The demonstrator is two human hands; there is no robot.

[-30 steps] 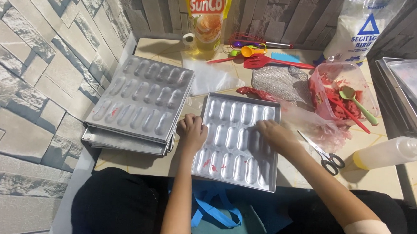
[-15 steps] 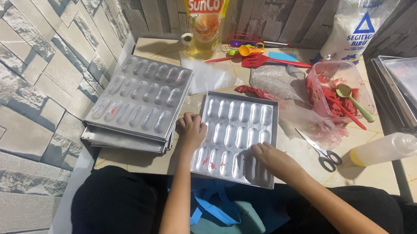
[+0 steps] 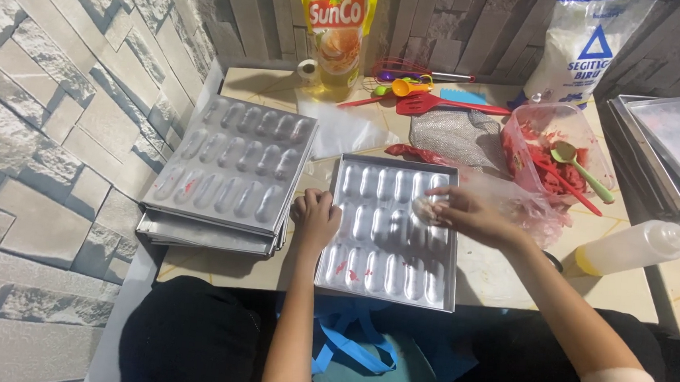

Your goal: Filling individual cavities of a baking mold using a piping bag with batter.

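Note:
A silver metal mould tray (image 3: 383, 254) with rows of oval hollows lies at the table's near edge in front of me. Red smears mark some of its lower-left hollows. My left hand (image 3: 316, 217) is closed over the tray's left rim, holding it down. My right hand (image 3: 474, 218) reaches in from the right. Its fingertips pinch a small whitish wad (image 3: 424, 210) and press it into a hollow near the tray's upper right corner.
A stack of similar mould trays (image 3: 234, 168) sits at the left by the stone wall. Behind are a yellow oil pouch (image 3: 337, 23), a white flour bag (image 3: 590, 41), a red spatula (image 3: 434, 103) and a clear tub of red mixture (image 3: 554, 150). A squeeze bottle (image 3: 631, 247) and flat trays (image 3: 678, 151) are at the right.
My right hand slid down toward the tray's lower right, then came back up to the upper right hollows. My left hand stayed on the tray's left rim.

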